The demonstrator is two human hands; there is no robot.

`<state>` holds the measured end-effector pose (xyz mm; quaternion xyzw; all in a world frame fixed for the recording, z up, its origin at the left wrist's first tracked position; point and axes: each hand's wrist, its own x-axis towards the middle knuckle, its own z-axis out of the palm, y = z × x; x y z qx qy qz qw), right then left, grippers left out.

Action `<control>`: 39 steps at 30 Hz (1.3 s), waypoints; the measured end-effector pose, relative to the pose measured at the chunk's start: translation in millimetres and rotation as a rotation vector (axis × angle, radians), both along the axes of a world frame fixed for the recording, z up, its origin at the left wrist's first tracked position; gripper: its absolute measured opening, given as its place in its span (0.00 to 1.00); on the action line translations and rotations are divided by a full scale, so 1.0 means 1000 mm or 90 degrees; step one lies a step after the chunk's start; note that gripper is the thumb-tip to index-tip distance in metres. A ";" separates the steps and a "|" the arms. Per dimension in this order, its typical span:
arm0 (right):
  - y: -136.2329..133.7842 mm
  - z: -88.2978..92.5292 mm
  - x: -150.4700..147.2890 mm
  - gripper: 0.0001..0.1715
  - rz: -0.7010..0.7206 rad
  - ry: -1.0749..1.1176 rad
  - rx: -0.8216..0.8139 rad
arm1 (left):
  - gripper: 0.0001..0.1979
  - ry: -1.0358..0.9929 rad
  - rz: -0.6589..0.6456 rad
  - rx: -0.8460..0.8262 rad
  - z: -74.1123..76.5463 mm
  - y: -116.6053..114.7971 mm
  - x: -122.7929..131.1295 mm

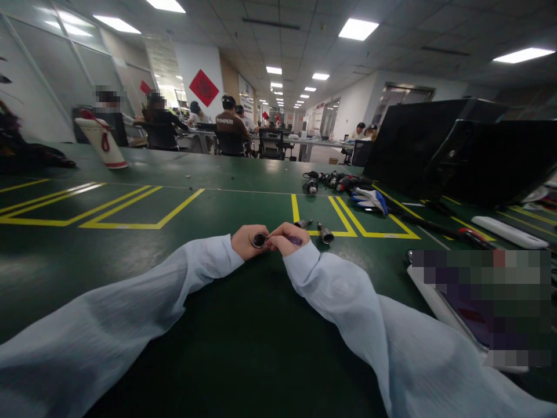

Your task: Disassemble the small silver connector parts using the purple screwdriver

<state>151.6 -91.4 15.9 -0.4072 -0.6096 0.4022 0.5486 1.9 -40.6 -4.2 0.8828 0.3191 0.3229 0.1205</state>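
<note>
Over the green table, my left hand (pixel 245 240) is closed around a metal socket (pixel 259 240), its round dark opening facing me. My right hand (pixel 285 237) touches or nearly touches the left one, its fingers pinched together beside the socket. A slim, dark purplish thing (pixel 295 240) shows within the right hand; its kind and most of its length are hidden. Just beyond the right hand lie two similar metal sockets with thin shanks: one socket (pixel 301 224) partly behind the hand, another socket (pixel 325 234) slightly to the right.
Yellow tape (pixel 117 226) marks boxes on the table. A blue-and-white glove (pixel 369 200) and dark tools (pixel 333 181) lie at the back right, near black monitors (pixel 418 145). A phone-like device (pixel 461 313) is at right, a white cup (pixel 104 142) at left. People sit beyond.
</note>
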 end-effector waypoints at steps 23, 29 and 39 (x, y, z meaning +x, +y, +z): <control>0.015 -0.021 0.005 0.10 0.217 0.378 -0.255 | 0.08 -0.093 0.025 0.007 0.004 0.000 0.000; 0.008 -0.013 0.004 0.04 0.163 0.323 -0.185 | 0.10 -0.075 0.041 0.008 0.002 0.000 0.000; 0.006 -0.002 -0.003 0.04 -0.043 -0.041 -0.064 | 0.09 0.022 0.021 0.080 0.000 -0.001 -0.002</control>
